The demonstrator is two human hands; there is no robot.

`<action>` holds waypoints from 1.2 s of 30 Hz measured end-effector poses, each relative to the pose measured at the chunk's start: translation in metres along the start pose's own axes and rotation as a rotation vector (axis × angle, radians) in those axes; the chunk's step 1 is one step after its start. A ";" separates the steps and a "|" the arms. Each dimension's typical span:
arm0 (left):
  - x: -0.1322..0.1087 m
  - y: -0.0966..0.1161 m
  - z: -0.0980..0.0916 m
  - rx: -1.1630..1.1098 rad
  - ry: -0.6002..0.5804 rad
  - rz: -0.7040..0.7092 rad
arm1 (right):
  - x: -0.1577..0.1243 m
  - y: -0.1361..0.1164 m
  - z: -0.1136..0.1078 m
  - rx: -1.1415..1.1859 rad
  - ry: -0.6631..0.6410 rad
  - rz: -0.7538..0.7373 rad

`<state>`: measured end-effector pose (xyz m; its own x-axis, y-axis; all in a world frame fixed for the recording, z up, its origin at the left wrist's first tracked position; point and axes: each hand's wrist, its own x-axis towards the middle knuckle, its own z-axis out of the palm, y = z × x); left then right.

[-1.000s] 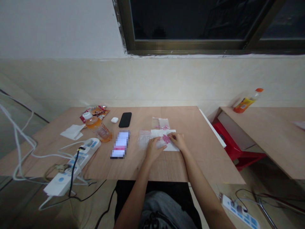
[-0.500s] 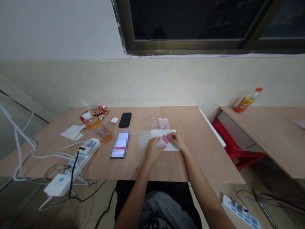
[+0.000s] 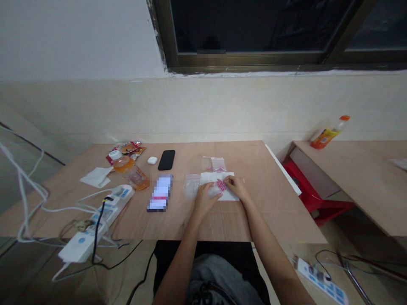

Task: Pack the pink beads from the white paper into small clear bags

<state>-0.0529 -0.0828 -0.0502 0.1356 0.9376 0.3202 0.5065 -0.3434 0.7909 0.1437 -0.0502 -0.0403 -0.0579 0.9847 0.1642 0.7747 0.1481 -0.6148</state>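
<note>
A cream wall [image 3: 203,110] rises under a dark window [image 3: 254,29] behind a plywood counter [image 3: 280,212]; a second counter [image 3: 365,186] stands to the right, with a red stool [image 3: 303,182] by it and an orange-capped bottle [image 3: 327,134] on it, its label too small to read. A power strip [image 3: 101,220] lies across the counter's left end in a tangle of white cables [image 3: 28,199]; a lidded bottle [image 3: 122,164], a snack wrapper [image 3: 125,149] and a tissue [image 3: 96,177] sit nearby, and the wrapper's print cannot be read. A pixelated box [image 3: 160,192] shows no legible writing; a black phone [image 3: 166,160] and an earbud case [image 3: 152,160] lie beyond it.

Near the counter's middle lies a white sheet [image 3: 231,192], with a clear bag [image 3: 192,186] at its left edge and a second bag [image 3: 213,163] just behind it. The left hand [image 3: 206,197] rests on the sheet's near side, its grip curled over translucent plastic; whether it holds anything, I cannot tell. The right hand [image 3: 234,186] has a narrow grip beside a pink patch [image 3: 221,184] on the sheet, though contact is too small to confirm. Low wrists and close fingertips seem right for such fine handling; one hand steadies the sheet, the other works.
</note>
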 end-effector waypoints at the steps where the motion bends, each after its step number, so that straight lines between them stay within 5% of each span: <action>1: 0.000 0.000 0.000 0.000 0.000 -0.004 | 0.000 0.000 0.000 0.000 -0.001 0.001; 18: 0.000 -0.002 0.002 0.001 -0.005 -0.012 | -0.002 -0.003 -0.001 -0.030 0.010 0.010; 24: 0.000 -0.001 0.001 0.001 -0.003 -0.012 | -0.001 -0.001 0.001 0.163 0.086 -0.071; 30: 0.000 0.001 -0.002 -0.013 -0.013 0.007 | -0.003 -0.010 0.012 0.448 0.028 -0.185; 36: 0.000 0.000 0.000 -0.018 -0.009 0.001 | -0.005 -0.013 0.010 0.432 -0.003 -0.196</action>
<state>-0.0529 -0.0827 -0.0496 0.1441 0.9377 0.3161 0.4907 -0.3450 0.8001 0.1275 -0.0557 -0.0410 -0.1795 0.9344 0.3076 0.4156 0.3554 -0.8372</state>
